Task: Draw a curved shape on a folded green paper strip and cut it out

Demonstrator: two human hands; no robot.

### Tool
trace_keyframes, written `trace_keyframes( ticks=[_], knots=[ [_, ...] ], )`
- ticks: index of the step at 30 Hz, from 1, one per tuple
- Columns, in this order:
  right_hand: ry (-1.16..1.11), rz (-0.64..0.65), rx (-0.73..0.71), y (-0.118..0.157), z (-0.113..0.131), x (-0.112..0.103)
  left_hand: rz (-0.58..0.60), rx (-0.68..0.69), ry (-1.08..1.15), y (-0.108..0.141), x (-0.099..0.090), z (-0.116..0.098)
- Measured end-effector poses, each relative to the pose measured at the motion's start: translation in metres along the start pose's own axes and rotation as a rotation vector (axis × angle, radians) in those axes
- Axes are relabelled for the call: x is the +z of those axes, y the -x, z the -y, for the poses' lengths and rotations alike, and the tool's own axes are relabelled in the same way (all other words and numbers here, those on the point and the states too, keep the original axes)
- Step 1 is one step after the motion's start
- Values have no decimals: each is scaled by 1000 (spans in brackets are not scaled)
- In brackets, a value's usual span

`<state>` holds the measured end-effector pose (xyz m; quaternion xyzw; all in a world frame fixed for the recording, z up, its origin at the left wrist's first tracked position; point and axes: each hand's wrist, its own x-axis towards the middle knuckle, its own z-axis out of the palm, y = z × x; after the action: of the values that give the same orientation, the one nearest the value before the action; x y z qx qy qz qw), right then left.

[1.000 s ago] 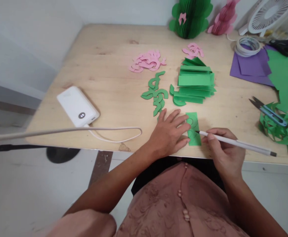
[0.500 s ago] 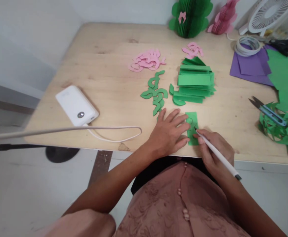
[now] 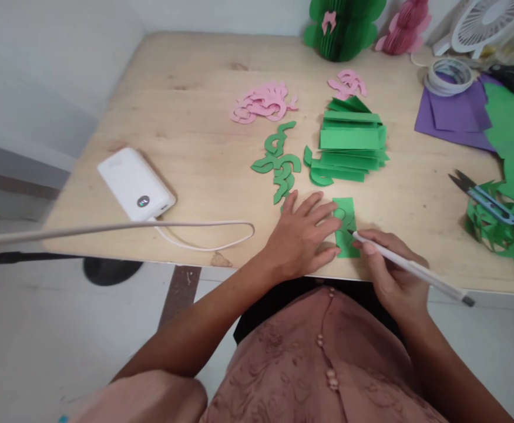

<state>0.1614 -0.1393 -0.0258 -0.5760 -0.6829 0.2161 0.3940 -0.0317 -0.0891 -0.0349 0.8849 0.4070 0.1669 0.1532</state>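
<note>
A small green paper strip lies near the table's front edge, with a drawn outline on its upper half. My left hand lies flat with fingers spread, its fingertips on the strip's left side. Pinched in my right hand is a white pen, its dark tip at the strip's right half. Just beyond my left fingers are several curved green paper cutouts. Above the strip sits a stack of folded green paper.
Pink cutouts lie farther back. To the right are snips on green scraps, purple paper and tape rolls. A white power bank with a cable stands left. A fan and a green honeycomb figure are behind.
My right hand has shifted slightly right and the pen leans lower toward the right. More of the drawn line shows on the strip. My left hand stays in place.
</note>
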Motion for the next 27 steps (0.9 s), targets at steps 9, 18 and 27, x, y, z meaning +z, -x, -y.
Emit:
trace_keyframes(
  ticks=[9, 18, 27],
  knots=[
    [-43, 30, 58, -7, 8, 2, -15, 7, 4, 0, 1, 1],
    [-1, 20, 26, -9, 10, 5, -18, 7, 7, 0, 1, 1],
    [5, 34, 20, -7, 7, 5, -11, 4, 4, 0, 2, 1]
  ],
)
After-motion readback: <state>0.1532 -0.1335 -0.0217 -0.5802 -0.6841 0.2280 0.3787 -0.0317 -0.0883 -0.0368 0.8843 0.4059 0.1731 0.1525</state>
